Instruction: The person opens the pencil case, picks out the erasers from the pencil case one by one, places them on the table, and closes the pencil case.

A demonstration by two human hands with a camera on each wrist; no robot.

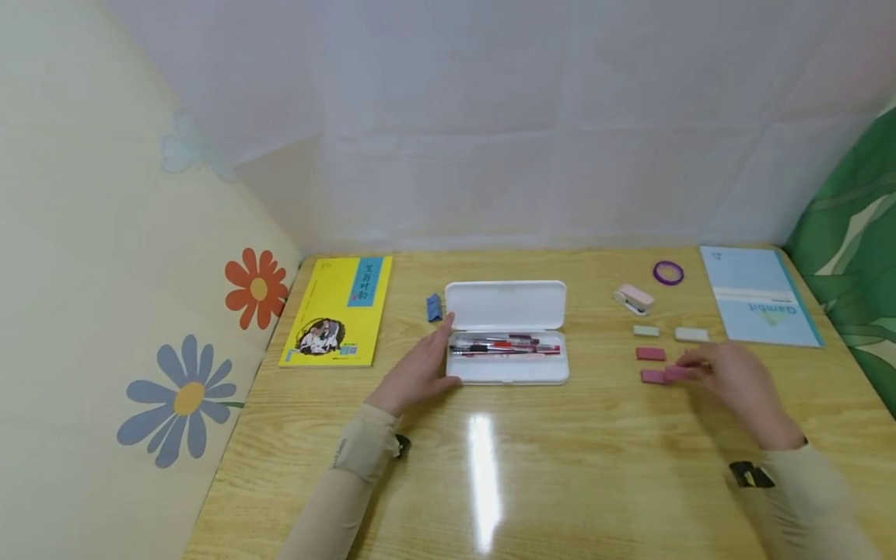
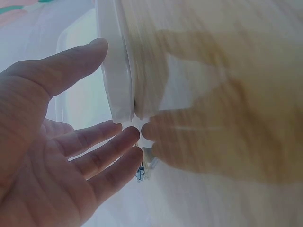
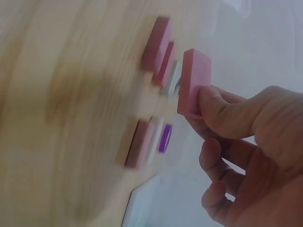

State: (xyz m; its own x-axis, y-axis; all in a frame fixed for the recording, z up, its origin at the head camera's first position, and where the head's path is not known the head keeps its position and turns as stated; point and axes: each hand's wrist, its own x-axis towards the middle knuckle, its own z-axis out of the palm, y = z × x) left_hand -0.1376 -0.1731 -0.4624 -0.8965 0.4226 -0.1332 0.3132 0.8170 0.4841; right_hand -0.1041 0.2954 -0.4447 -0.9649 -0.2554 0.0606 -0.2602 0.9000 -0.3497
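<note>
An open white pencil case (image 1: 507, 376) stands mid-table, its lid tilted back and several pens (image 1: 504, 348) lying inside. Beside its left end is my left hand (image 1: 418, 372), the fingers and thumb extended along the case's edge; the left wrist view shows the thumb (image 2: 80, 61) against it. My right hand (image 1: 735, 385) pinches a pink eraser (image 3: 195, 82) between thumb and fingers, raised above the table. Below lie more pink erasers (image 1: 651, 354), one of them (image 3: 137, 144) partly behind the hand in the head view, and two whitish erasers (image 1: 691, 334).
A pink stapler (image 1: 635, 299) and a purple ring (image 1: 668, 273) lie behind the erasers. The light-blue notebook (image 1: 763, 295) is at the far right, the yellow book (image 1: 336, 311) at the left. Left of the case lid is a blue clip (image 1: 434, 307). Cloth walls surround the table.
</note>
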